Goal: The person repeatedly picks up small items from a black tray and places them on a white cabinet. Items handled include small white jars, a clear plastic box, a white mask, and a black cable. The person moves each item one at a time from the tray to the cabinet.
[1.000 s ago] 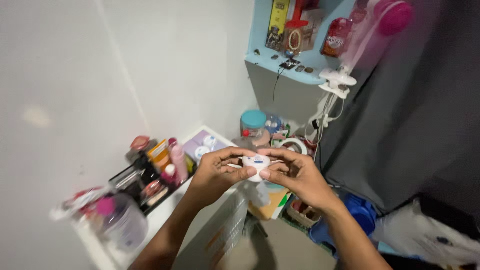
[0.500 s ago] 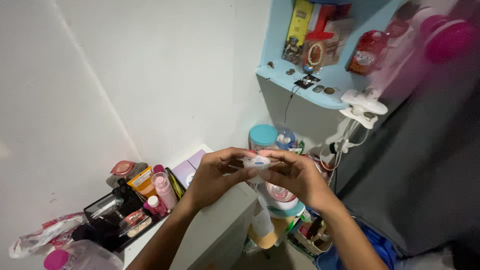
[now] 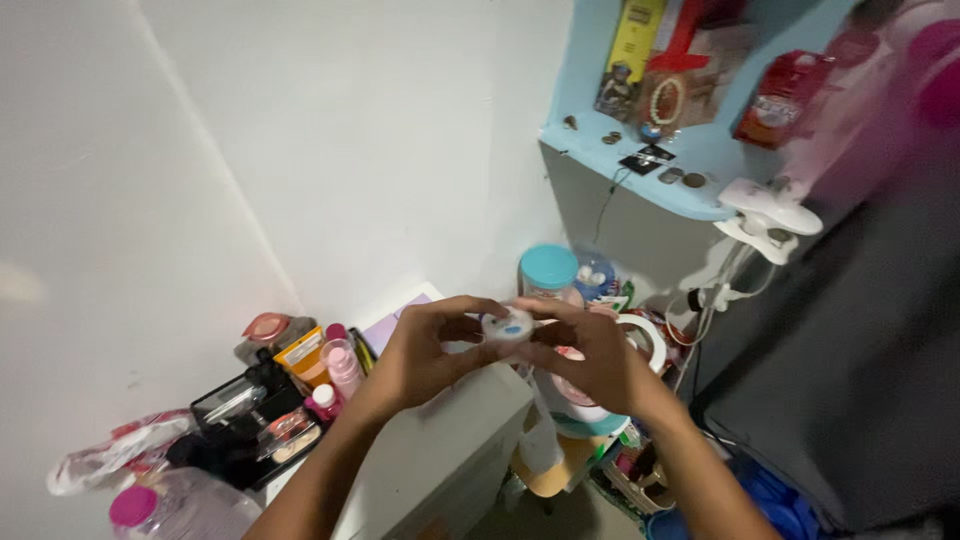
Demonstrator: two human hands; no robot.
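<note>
Both my hands meet in the middle of the view around a small white round jar (image 3: 507,327) with a blue mark on its top. My left hand (image 3: 425,352) grips the jar from the left with thumb and fingers. My right hand (image 3: 590,360) closes on it from the right, fingertips on its rim. The jar is held above the corner of a white cabinet (image 3: 445,450). Most of the jar's body is hidden by my fingers.
A black organiser (image 3: 250,425) with pink and orange cosmetic bottles sits on the cabinet's left. A teal-lidded jar (image 3: 548,272) stands behind my hands. A light blue shelf (image 3: 640,170) holds boxes and coins. A white clip lamp (image 3: 770,215) hangs off it. A dark curtain (image 3: 860,350) fills the right.
The view has shifted, so the shelf and cabinet sit further right and lower. My hands stay clasped on the jar, now turned so its blue-marked top faces me more.
</note>
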